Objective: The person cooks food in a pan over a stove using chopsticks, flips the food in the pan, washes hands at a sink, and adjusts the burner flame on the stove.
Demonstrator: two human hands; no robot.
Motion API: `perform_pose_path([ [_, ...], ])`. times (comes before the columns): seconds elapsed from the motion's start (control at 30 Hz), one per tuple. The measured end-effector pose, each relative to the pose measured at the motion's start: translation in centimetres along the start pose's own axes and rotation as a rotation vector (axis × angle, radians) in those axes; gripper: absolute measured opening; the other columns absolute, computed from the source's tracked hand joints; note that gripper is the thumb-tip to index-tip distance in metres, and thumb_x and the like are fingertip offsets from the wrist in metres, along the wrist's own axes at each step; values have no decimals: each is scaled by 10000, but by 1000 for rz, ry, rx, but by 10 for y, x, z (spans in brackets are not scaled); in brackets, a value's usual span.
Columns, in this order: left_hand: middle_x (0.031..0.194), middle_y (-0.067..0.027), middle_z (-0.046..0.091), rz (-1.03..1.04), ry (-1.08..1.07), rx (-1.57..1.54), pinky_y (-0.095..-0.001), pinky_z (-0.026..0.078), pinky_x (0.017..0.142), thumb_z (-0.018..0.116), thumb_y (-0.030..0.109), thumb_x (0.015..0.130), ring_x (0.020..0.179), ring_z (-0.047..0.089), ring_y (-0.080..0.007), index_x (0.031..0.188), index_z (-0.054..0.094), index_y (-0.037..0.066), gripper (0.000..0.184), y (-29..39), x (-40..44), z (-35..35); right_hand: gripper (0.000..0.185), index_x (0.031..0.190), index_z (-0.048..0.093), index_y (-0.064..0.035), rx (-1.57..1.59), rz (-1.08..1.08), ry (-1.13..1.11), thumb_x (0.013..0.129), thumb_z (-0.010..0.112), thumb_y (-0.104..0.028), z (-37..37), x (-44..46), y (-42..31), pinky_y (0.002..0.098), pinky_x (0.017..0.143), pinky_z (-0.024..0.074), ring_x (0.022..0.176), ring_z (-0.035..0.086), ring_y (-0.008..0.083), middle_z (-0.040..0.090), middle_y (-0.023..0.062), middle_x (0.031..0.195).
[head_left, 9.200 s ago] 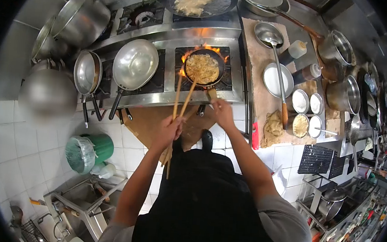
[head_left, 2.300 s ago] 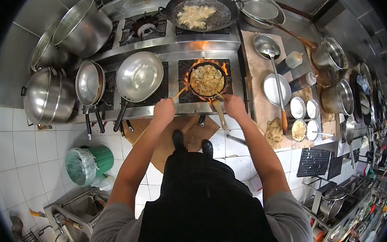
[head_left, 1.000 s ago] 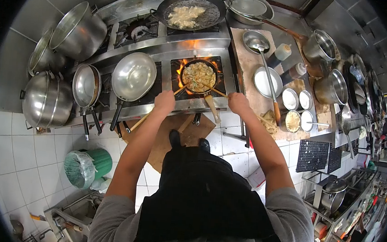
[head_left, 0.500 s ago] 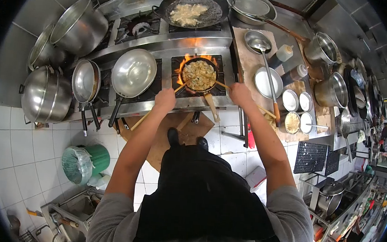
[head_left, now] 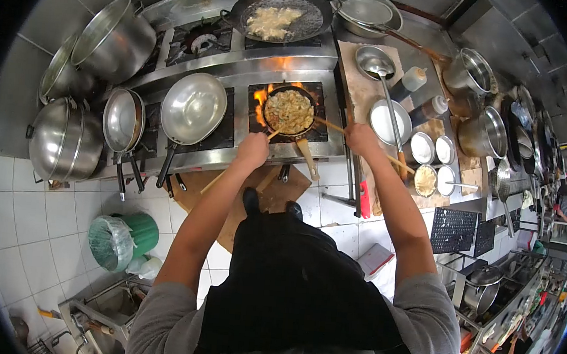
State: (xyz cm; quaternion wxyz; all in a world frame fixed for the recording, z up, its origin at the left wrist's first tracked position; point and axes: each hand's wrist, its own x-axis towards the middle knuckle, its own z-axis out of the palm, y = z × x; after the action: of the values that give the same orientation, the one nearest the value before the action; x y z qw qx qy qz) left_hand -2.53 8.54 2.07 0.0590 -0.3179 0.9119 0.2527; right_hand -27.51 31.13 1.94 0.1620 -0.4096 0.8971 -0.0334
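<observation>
A small black frying pan (head_left: 308, 158) sits over a lit burner with flames (head_left: 260, 106) rising along its left and far sides. It holds a round, golden-brown mass of cooked food (head_left: 289, 111). My left hand (head_left: 252, 149) is closed around a long wooden cooking chopstick (head_left: 215, 180), whose tip reaches the pan's near left edge. In my right hand (head_left: 362, 140) is another long chopstick (head_left: 328, 124), pointing left to the food's right edge. Neither hand touches the pan's light-coloured handle, which sticks out toward me between them.
Behind the burner, a wide black wok (head_left: 312, 26) holds pale frying food. An empty steel pan (head_left: 194, 109) stands on the left. At the right are a ladle (head_left: 375, 62), squeeze bottles (head_left: 428, 110) and several small bowls (head_left: 423, 148). A green bin (head_left: 140, 235) is on the floor.
Both hands have shifted slightly right, and the chopstick tips have drawn back from mid-pan to the food's edges. The food's visible top looks browner, and the flames are lower.
</observation>
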Motion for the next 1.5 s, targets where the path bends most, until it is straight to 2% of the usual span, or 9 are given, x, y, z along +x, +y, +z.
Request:
perform_pose_path([
  [0.07,919,-264,682,-3,-47,75,-526,529,786,556,145,902,895,657,-446,906,709,-10,218,-15,13,20,253,1009,701,-2,-103,-32,-51,860,568,-157,37,21,15,470,809,561,924,693,385,705,223,989],
  [0.27,930,-270,680,9,-18,96,-523,522,804,566,153,904,908,649,-454,918,709,-12,219,-22,2,0,227,986,709,-16,-118,133,-21,866,556,-132,-52,-24,-26,444,799,573,944,698,370,710,219,982],
  [0.47,990,-257,681,1,-143,55,-497,535,812,591,158,884,948,660,-415,965,701,-4,212,4,4,4,251,940,696,13,-191,-42,-42,869,538,-168,-49,4,-16,484,764,568,917,693,390,698,254,937],
  [0.57,978,-249,685,-23,-145,80,-498,531,809,590,181,897,950,658,-413,929,708,-2,220,-7,11,9,247,1061,685,-17,-243,17,-58,862,565,-100,-56,12,-22,443,805,573,956,699,359,705,208,1032],
  [0.77,993,-245,685,14,-109,-31,-511,529,811,593,206,903,953,657,-424,966,703,0,242,-26,10,-18,258,1072,696,-16,-200,-36,-128,879,556,-116,-83,8,-37,443,832,566,976,694,362,707,204,1053],
  [0.97,981,-236,688,-37,-73,119,-513,529,803,585,213,910,931,659,-432,937,704,1,245,-29,10,-10,254,1027,716,-15,-170,16,-131,869,562,-141,-44,19,-22,463,848,557,982,686,378,704,221,1035],
  [1.07,963,-244,689,8,-109,9,-512,535,794,591,200,900,923,664,-430,922,702,2,228,-32,10,-23,266,1040,710,-9,-72,12,-116,867,558,-142,-52,15,-5,462,849,558,982,683,387,697,230,1049],
  [1.27,948,-247,689,45,52,154,-517,536,788,581,179,890,892,667,-438,912,704,14,206,-21,25,-12,255,1022,706,-3,-66,84,-59,872,557,-146,-8,23,-2,471,836,558,965,684,404,700,230,1031],
  [1.5,840,-267,643,116,105,-234,-504,492,695,557,210,938,800,654,-429,965,675,-13,254,-56,-35,-20,270,1115,703,-111,297,36,256,902,577,-220,-12,-51,7,487,794,533,888,670,403,695,224,937],
])
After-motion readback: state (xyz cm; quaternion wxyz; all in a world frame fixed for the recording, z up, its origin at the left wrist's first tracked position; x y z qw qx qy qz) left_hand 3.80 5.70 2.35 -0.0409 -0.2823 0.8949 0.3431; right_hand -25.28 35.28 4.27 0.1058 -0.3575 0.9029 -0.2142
